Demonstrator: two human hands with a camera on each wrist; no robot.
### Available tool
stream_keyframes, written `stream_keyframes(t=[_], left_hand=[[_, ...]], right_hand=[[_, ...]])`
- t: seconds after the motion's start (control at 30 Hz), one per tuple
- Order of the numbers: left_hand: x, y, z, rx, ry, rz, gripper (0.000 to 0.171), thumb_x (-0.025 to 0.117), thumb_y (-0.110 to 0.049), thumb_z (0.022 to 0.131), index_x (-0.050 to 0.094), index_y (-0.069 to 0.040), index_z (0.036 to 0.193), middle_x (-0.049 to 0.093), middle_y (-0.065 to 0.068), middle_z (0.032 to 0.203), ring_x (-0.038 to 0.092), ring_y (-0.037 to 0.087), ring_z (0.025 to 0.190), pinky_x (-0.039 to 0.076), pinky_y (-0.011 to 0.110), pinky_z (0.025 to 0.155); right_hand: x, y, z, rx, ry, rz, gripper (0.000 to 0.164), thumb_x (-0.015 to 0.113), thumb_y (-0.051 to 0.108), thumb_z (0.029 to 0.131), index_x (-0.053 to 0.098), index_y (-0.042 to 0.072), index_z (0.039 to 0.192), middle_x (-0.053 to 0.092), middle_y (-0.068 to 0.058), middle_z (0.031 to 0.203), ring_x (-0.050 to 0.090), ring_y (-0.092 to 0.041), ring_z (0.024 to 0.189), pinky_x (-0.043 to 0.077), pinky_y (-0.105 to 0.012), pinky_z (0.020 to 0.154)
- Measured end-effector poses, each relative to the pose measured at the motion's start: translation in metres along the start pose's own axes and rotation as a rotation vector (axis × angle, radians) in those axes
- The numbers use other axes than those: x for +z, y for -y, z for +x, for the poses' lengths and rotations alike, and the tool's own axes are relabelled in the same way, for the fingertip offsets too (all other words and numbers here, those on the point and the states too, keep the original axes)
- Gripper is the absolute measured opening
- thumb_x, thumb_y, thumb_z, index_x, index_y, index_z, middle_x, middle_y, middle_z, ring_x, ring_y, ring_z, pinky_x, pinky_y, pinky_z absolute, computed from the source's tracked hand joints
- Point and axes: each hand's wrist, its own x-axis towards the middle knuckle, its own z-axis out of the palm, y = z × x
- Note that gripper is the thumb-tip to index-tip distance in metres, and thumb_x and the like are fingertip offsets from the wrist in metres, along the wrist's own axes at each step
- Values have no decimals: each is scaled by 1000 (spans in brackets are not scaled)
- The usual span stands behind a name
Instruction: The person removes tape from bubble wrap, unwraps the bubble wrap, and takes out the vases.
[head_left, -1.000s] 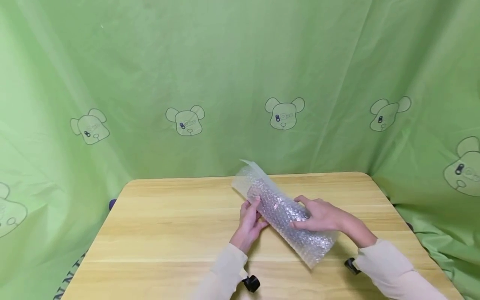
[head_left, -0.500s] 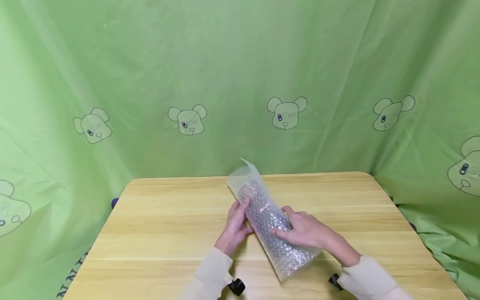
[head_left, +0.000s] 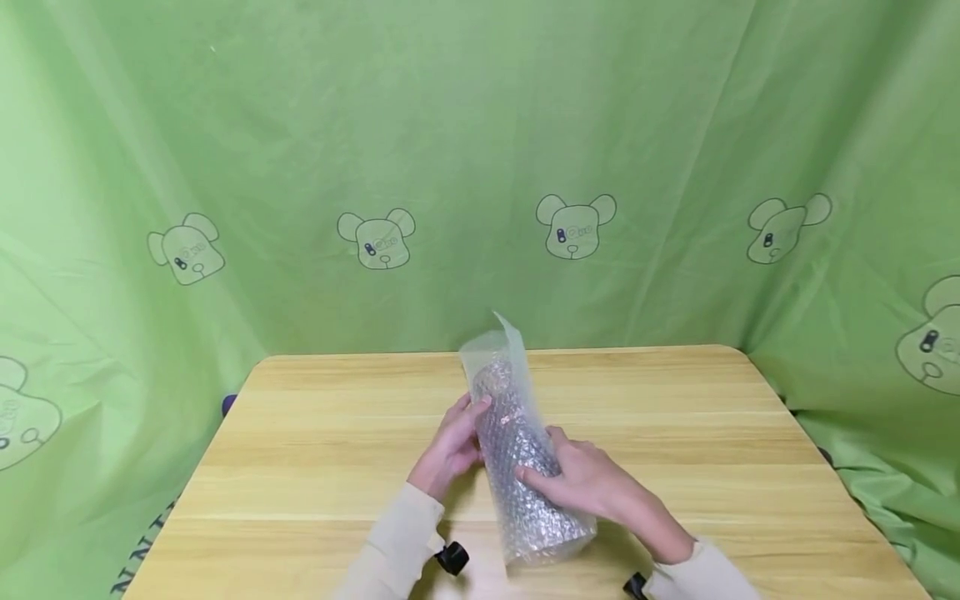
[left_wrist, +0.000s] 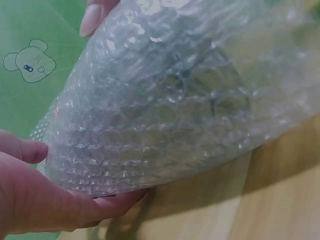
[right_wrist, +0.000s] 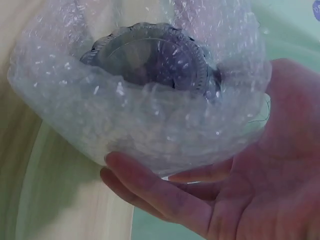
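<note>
A roll of clear bubble wrap (head_left: pixel 513 454) slants over the table in the head view, held between both hands. Through its near end, in the right wrist view, shows the round scalloped end of a blue-grey glass piece (right_wrist: pixel 145 57); the wrap hides the rest of its shape. My left hand (head_left: pixel 453 437) grips the roll's left side near the upper half, thumb on top and fingers underneath. Lower on the right side, my right hand (head_left: pixel 588 479) grips it with the thumb across the front. A loose flap (head_left: pixel 513 342) of wrap sticks up at the far end.
The wooden table (head_left: pixel 330 450) has rounded far corners. Behind it and at both sides hangs a green curtain (head_left: pixel 465 125) printed with bear heads. Black wrist cameras (head_left: pixel 452 557) hang below the cuffs, close over the tabletop.
Both hands have shifted left and toward the person with the wrapped roll. The roll has turned from a strong diagonal to nearly upright in the view, its near end swinging left.
</note>
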Motion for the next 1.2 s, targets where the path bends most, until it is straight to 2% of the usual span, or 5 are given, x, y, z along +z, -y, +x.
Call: stream_keyframes(t=[0.23,0.53,0.77,1.0,1.2], left_hand=[[-10,-14,5,-45,28,104,64,57,-25,104,29,-10,161,53,25,141,57,40,120,54,57,94],[-20,-32,12,-68,54,125,63,55,-25,105,29,-12,161,55,23,140,58,38,121,54,57,96],[-25,-33,15,-71,70,144,68,57,-26,105,23,-13,163,53,22,143,56,38,125,52,58,100],[-32,-28,6,-16,124,197,67,54,-23,107,20,-17,164,40,24,150,49,42,132,49,65,101],[-35,-25,-3,10,166,275,70,54,-22,106,17,-20,165,36,24,152,49,42,131,52,67,95]], right_hand=[[12,4,4,29,-15,24,102,69,60,90,31,-11,154,62,-34,126,71,-35,96,63,-50,79],[21,12,14,18,-60,20,104,66,65,90,33,-11,152,62,-32,129,69,-38,103,60,-54,87],[21,13,18,33,-57,20,107,64,67,90,30,-12,154,59,-35,133,68,-42,106,59,-57,90],[18,9,17,4,-37,34,106,61,68,92,29,-11,155,52,-35,142,61,-48,120,51,-63,100],[12,0,15,-23,13,96,92,57,60,98,31,-5,157,61,-32,133,63,-43,118,50,-64,100]])
